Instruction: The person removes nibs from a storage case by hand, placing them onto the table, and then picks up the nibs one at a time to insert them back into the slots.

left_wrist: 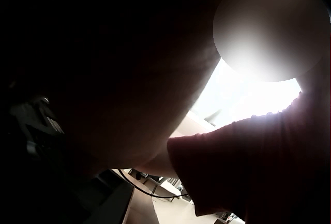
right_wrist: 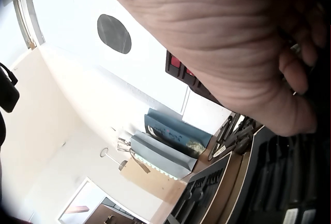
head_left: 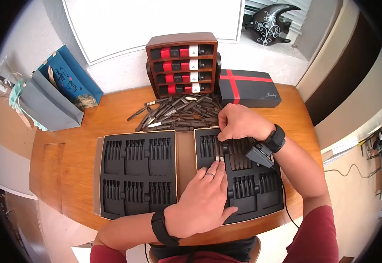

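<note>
My left hand [head_left: 202, 199], a ring on one finger, lies palm down over the black moulded tray [head_left: 261, 208] on the right. Its straight fingertips touch the pale-labelled ends of two slim dark pen-like pieces [head_left: 217, 158] in the upper left slots. At the upper ends of those slots is my right hand [head_left: 245, 123], fingers bent and thumb pointing down onto the tray's top edge. I cannot tell whether it pinches a piece there. More brown pieces [head_left: 240, 162] lie in the neighbouring slots. The left wrist view is mostly dark.
A loose pile of pen-like pieces [head_left: 177, 113] lies behind the trays. Another slotted black tray [head_left: 116, 168] is at left. Behind stand a wooden rack [head_left: 182, 38] of red, black and white items and a black box with red ribbon [head_left: 252, 87]. Paper bags [head_left: 52, 105] stand back left.
</note>
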Tool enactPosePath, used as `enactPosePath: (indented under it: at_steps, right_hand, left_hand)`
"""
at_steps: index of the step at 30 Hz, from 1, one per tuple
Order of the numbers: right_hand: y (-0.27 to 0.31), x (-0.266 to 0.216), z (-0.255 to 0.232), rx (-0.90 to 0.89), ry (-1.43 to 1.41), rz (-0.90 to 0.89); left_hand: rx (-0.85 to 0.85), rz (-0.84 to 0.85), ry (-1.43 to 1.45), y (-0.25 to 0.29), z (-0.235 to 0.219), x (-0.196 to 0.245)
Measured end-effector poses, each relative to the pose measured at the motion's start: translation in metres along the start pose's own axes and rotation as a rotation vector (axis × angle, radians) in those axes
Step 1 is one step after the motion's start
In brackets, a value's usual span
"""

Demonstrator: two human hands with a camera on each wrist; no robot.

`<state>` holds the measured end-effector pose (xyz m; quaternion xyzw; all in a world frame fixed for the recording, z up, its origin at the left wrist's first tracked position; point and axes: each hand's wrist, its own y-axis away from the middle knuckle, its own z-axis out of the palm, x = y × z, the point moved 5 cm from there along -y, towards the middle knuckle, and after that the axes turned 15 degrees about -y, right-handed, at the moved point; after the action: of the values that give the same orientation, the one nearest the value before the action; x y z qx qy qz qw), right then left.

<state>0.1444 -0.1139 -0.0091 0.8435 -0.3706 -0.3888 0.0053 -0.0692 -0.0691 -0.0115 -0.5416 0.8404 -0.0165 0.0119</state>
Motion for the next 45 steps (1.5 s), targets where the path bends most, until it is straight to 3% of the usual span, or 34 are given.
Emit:
enactPosePath:
  at_steps: [3, 5, 6, 10, 12, 23, 27, 29, 30, 34, 37, 41, 43, 45]
  right_hand:
    - [-0.002, 0.007, -0.007, -0.037, -0.067, -0.153]
    - [-0.002, 0.011, -0.020, 0.118, -0.290, -0.214]
    - [-0.006, 0.013, -0.022, 0.198, -0.252, -0.280]
    - [-0.011, 0.001, -0.012, 0.232, -0.112, -0.353]
    - [-0.013, -0.009, -0.001, 0.214, 0.145, -0.369]
    - [-0.012, -0.012, -0.011, 0.195, 0.159, -0.390]
    - [0.006, -0.007, -0.021, 0.301, 0.044, -0.482]
    - [0.015, 0.001, -0.027, 0.336, -0.368, -0.382]
    - [0.020, 0.008, -0.024, 0.252, -0.584, -0.191]
    - [0.030, 0.017, -0.007, 0.250, -0.782, -0.278]
    - [0.037, 0.014, -0.007, 0.333, -0.636, -0.369]
    - [0.049, -0.002, -0.016, 0.354, -0.654, -0.355]
    - [0.055, -0.011, -0.015, 0.393, -0.451, -0.478]
    - [0.054, -0.008, -0.011, 0.365, -0.411, -0.472]
  left_hand:
    - [-0.007, 0.025, 0.026, 0.000, 0.001, 0.000]
    - [-0.012, 0.028, 0.022, -0.001, 0.004, -0.001]
    - [-0.018, 0.035, 0.029, -0.002, 0.005, 0.000]
    - [-0.019, 0.057, -0.004, -0.002, 0.001, 0.003]
    - [-0.018, 0.057, -0.017, -0.001, 0.003, 0.005]
    - [-0.010, -0.001, -0.071, 0.003, 0.010, 0.016]
    - [-0.011, -0.023, -0.052, 0.003, 0.012, 0.017]
    - [0.009, -0.042, -0.032, 0.005, 0.012, 0.022]
    - [0.024, -0.061, -0.015, 0.007, 0.011, 0.023]
    - [0.027, -0.052, -0.061, 0.009, 0.007, 0.030]
    - [0.014, -0.067, -0.099, 0.008, 0.007, 0.028]
    - [0.035, -0.105, -0.131, 0.007, 0.008, 0.022]
    - [0.035, -0.110, -0.134, 0.007, 0.008, 0.021]
    - [0.029, -0.110, -0.153, 0.006, 0.008, 0.021]
